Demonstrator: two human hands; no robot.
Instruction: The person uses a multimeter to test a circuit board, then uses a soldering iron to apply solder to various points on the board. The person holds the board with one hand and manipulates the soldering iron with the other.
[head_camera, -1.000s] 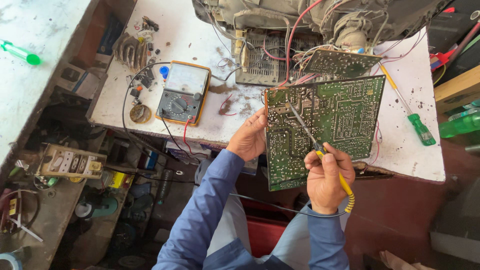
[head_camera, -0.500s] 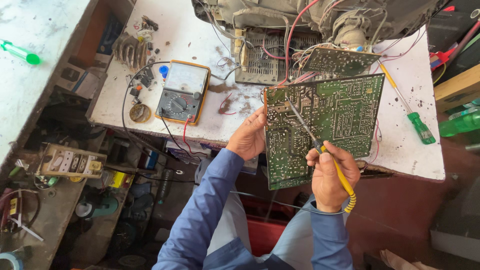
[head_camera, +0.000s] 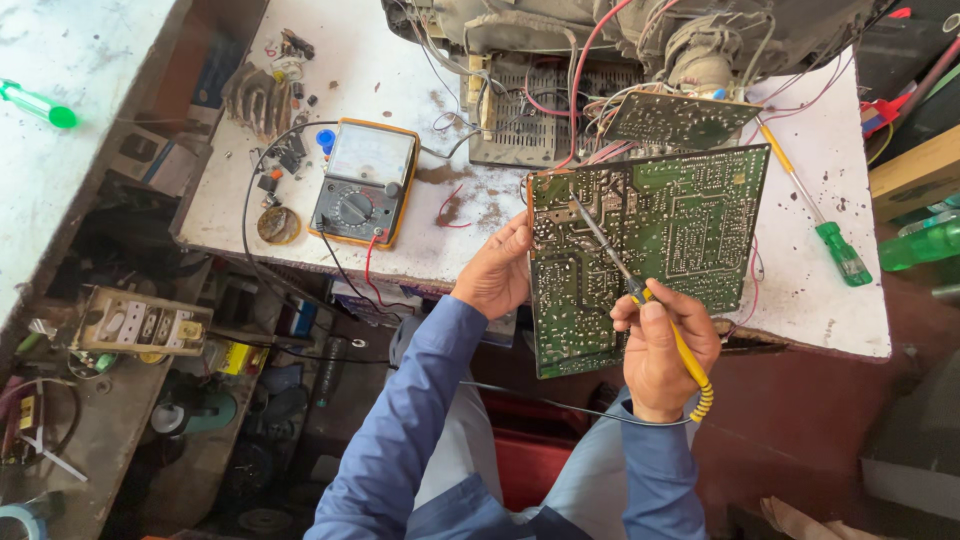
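Circuit board (head_camera: 650, 250) overhanging table (head_camera: 480, 240) edge

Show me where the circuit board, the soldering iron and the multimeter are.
circuit board (head_camera: 680, 230): head view, on the green solder side, right of centre.
soldering iron (head_camera: 685, 350): head view, on the yellow handle in the right hand.
multimeter (head_camera: 362, 185): head view, on its face, between meter window and dial.

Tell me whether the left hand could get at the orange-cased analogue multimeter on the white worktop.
Probably yes: the left hand grips the green circuit board's edge; bare worktop lies between it and the multimeter.
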